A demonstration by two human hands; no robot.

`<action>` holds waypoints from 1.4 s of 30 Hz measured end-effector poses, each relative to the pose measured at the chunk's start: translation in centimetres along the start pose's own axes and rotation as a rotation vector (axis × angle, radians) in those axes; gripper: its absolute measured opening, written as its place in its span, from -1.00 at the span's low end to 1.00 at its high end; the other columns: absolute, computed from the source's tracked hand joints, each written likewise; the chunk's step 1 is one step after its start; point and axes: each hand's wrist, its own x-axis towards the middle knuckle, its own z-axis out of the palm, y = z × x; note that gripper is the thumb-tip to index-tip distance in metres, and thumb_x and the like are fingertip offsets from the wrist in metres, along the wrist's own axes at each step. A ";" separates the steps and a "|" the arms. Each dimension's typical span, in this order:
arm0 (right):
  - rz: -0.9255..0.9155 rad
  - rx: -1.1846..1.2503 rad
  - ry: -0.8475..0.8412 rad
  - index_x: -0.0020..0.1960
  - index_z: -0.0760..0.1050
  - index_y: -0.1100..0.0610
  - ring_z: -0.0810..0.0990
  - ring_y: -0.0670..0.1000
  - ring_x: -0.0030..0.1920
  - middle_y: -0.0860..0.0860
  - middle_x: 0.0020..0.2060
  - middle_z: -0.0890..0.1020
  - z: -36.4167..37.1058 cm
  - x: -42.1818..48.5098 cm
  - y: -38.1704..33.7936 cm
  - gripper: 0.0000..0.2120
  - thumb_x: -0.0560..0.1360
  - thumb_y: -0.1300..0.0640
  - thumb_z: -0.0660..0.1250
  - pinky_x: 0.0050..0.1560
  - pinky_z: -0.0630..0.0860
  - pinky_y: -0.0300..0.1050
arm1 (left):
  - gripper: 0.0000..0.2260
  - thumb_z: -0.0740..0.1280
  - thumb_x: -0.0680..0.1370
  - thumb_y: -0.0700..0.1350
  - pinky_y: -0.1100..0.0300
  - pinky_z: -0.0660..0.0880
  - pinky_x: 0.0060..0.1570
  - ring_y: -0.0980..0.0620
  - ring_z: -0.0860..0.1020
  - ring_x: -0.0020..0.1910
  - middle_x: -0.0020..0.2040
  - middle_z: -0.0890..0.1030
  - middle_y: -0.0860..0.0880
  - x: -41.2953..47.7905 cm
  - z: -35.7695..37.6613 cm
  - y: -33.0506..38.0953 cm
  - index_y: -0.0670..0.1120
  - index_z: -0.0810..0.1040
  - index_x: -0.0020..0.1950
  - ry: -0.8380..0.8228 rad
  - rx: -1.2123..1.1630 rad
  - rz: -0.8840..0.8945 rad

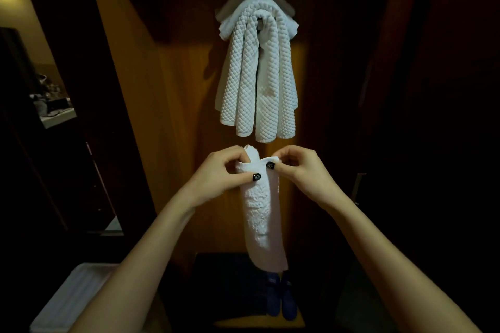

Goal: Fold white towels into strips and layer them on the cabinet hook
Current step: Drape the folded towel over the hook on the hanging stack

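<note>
Pinched by left hand [219, 180] and right hand [300, 170], the towel strip [259, 213] is being held at six o'clock below hung towels [257, 76]; loosening risks unfolding.

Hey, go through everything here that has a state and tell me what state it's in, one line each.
quilted towels: folded into strips, draped in layers, ends hanging down.
plush towel: folded into a narrow strip, hanging below the quilted towels and not touching them.
left hand: pinches the plush towel's top edge.
right hand: pinches the same top edge, on the other side.
</note>
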 end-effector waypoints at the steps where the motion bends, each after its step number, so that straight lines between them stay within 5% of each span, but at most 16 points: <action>1: -0.011 0.044 -0.013 -0.10 0.60 0.17 0.57 -0.17 -0.22 0.00 -0.20 0.65 0.0 0.0 -0.2 -0.98 0.50 0.26 0.42 -0.20 0.48 -0.32 | -0.80 0.49 0.43 -0.25 0.30 0.31 -0.18 0.19 0.40 -0.25 -0.26 0.46 0.03 -0.1 0.0 0.2 -0.17 0.47 -0.25 0.006 -0.018 0.008; 7: -0.055 0.127 -0.154 -0.12 0.62 0.20 0.61 -0.12 0.13 0.02 0.12 0.63 -0.5 0.9 -1.2 -0.93 0.46 0.34 0.43 0.13 0.54 -0.23 | -0.75 0.43 0.39 -0.10 0.14 0.25 -0.24 0.06 0.35 -0.27 -0.28 0.40 -0.06 -0.1 -0.3 1.0 -0.21 0.40 -0.27 -0.052 -0.079 0.013; 14: -0.058 0.064 -0.254 -0.13 0.62 0.15 0.66 -0.12 -0.12 -0.04 -0.19 0.70 -1.0 1.9 -1.9 -0.94 0.45 0.28 0.47 -0.05 0.55 -0.28 | -0.79 0.41 0.37 0.00 0.14 0.35 -0.22 0.06 0.42 -0.22 -0.20 0.47 -0.01 0.4 -0.5 1.1 -0.08 0.44 -0.21 0.004 -0.102 0.025; 20: -0.068 0.085 -0.062 -0.23 0.56 0.09 0.61 -0.16 -0.26 -0.08 -0.31 0.65 -0.4 2.1 -1.4 -0.83 0.43 0.29 0.49 -0.18 0.53 -0.27 | -0.67 0.40 0.45 -0.21 0.30 0.44 0.17 0.19 0.48 0.26 0.25 0.53 0.02 -1.2 0.8 0.1 0.07 0.55 0.17 0.140 -0.252 0.047; 26: -0.086 0.117 0.040 -0.23 0.56 0.12 0.58 -0.23 -0.33 -0.11 -0.36 0.63 -0.4 3.0 -2.2 -0.85 0.44 0.28 0.49 -0.28 0.49 -0.35 | -0.75 0.43 0.48 -0.31 0.36 0.44 0.10 0.19 0.58 0.09 0.00 0.67 0.19 -1.6 2.9 -0.9 0.03 0.66 0.01 0.148 -0.243 -0.031; 31: -0.119 0.222 0.138 -0.06 0.51 0.12 0.54 -0.22 -0.31 -0.06 -0.27 0.58 -0.4 4.0 -2.6 -0.93 0.55 0.24 0.37 -0.25 0.46 -0.32 | -0.68 0.40 0.48 -0.37 0.46 0.39 0.07 0.32 0.56 0.05 -0.05 0.64 0.26 1.6 2.7 0.1 0.07 0.59 -0.03 0.330 -0.256 0.057; 35: -0.094 0.206 0.188 0.08 0.48 0.19 0.53 -0.22 -0.11 -0.04 -0.10 0.56 0.9 1.4 0.6 -0.92 0.59 0.30 0.26 0.00 0.45 -0.27 | -0.70 0.38 0.48 -0.38 0.30 0.42 0.13 0.28 0.54 0.03 -0.03 0.59 0.17 4.3 1.7 0.2 0.05 0.55 -0.05 0.465 -0.296 0.066; 39: -0.074 0.170 0.034 0.18 0.47 0.07 0.53 -0.28 0.13 -0.09 0.11 0.57 1.6 -2.0 3.9 -0.81 0.60 0.24 0.28 0.19 0.43 -0.34 | -0.72 0.35 0.50 -0.35 -0.04 0.47 0.25 0.06 0.53 0.12 0.05 0.57 0.09 5.7 0.4 -0.8 0.04 0.54 -0.01 0.556 -0.352 -0.004; 42: 0.012 0.138 -0.032 0.18 0.49 0.01 0.56 -0.20 0.14 -0.12 0.14 0.58 1.6 -3.4 5.2 -0.76 0.54 0.14 0.39 0.15 0.50 -0.29 | -0.74 0.35 0.51 -0.32 -0.11 0.52 0.19 0.01 0.55 0.13 0.08 0.57 0.04 6.0 0.1 -1.5 0.06 0.54 -0.01 0.589 -0.408 -0.064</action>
